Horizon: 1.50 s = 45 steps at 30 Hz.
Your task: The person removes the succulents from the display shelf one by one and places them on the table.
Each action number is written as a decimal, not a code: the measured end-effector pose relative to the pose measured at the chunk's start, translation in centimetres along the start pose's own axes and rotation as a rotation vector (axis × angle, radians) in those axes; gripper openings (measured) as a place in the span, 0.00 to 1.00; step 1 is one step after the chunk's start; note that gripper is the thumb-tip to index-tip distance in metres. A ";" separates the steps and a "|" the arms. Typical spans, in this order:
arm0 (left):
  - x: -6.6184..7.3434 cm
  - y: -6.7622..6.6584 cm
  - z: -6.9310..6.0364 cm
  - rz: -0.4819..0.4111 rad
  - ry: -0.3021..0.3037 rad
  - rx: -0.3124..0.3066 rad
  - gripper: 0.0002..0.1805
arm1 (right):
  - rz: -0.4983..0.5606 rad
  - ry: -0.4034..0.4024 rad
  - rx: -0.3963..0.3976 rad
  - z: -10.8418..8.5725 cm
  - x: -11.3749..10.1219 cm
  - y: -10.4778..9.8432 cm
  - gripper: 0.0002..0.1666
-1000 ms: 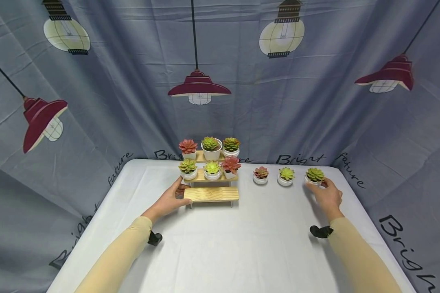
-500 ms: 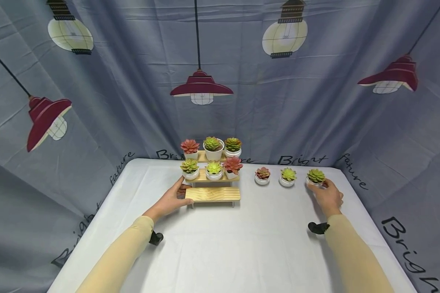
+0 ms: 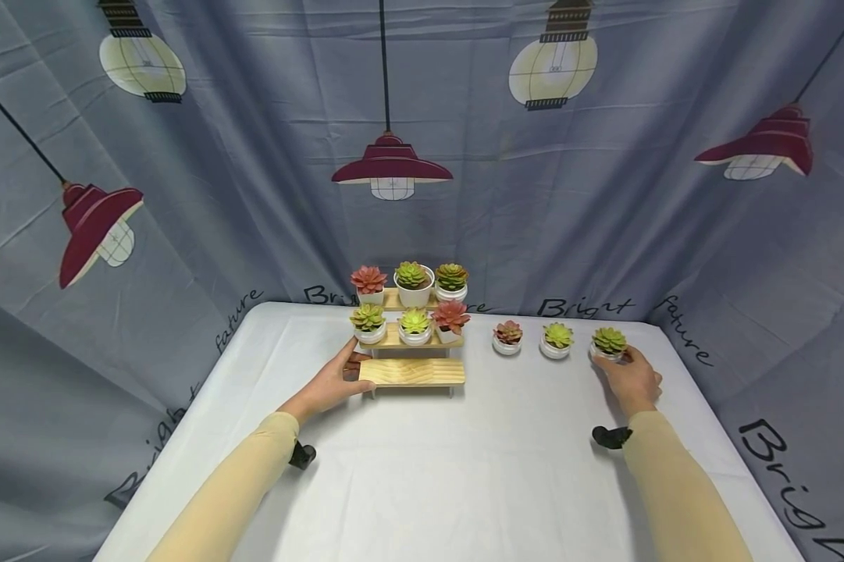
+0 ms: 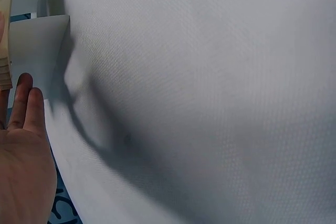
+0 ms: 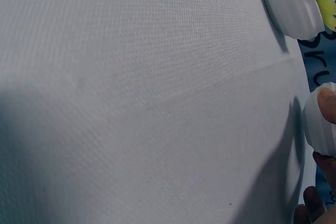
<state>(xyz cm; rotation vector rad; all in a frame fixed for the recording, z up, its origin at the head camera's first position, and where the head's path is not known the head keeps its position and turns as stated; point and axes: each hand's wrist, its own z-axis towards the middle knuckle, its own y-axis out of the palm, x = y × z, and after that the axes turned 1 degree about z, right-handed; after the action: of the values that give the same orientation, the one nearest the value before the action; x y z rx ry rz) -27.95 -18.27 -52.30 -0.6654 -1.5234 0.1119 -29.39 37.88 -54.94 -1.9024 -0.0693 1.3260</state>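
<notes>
Cream sleeve (image 3: 225, 484) leads to the left hand (image 3: 330, 382), its fingers spread, touching the left end of the wooden stand (image 3: 411, 373). Six plants (image 3: 415, 324) sit on the top two steps (image 3: 393, 336), so those seem done. Next come a reddish plant (image 3: 508, 336) and a light green plant (image 3: 556, 339) on the table (image 3: 464, 468). Farthest right, the right hand (image 3: 632, 382) pinches a darker green plant (image 3: 608, 342); its white pot (image 5: 316, 135) is between thumb and fingers. These three seem left.

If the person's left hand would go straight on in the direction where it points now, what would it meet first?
Most likely the wooden stand, since the left hand touches the left end of its lowest shelf; depth leaves the exact first contact uncertain.
</notes>
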 end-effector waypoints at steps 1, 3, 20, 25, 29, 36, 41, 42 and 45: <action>0.0 0.0 0.0 -0.002 0.001 0.003 0.62 | 0.002 0.001 -0.001 0.0 0.0 0.0 0.51; -0.2 0.0 0.1 -0.004 0.002 0.006 0.62 | 0.002 -0.004 -0.003 0.1 0.0 0.0 0.51; -0.2 0.0 0.0 -0.006 0.006 0.002 0.62 | -0.050 0.003 -0.001 0.3 0.0 0.3 0.51; -0.2 0.0 0.0 -0.012 -0.002 -0.005 0.62 | -0.050 0.016 0.000 0.5 0.0 0.3 0.51; -0.2 0.0 0.0 -0.020 0.003 -0.008 0.61 | -0.054 0.023 0.000 0.4 0.0 0.3 0.52; -0.3 0.0 0.0 -0.033 0.013 -0.014 0.61 | -0.056 0.017 0.002 0.2 0.2 0.3 0.52; -0.3 0.0 0.1 -0.032 0.003 -0.014 0.61 | -0.048 0.017 -0.004 0.1 0.3 0.3 0.54; -0.4 0.0 0.2 -0.032 -0.001 -0.014 0.61 | -0.047 0.015 -0.006 0.0 0.3 0.3 0.54; -0.5 0.1 0.3 -0.032 -0.013 -0.013 0.62 | -0.040 0.010 -0.015 0.0 0.5 0.2 0.54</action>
<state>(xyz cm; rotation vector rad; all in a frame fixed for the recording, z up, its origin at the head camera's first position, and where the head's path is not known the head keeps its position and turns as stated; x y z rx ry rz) -28.21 -18.35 -52.83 -0.6520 -1.5480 0.0826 -29.28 37.97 -55.49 -1.9106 -0.1116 1.2926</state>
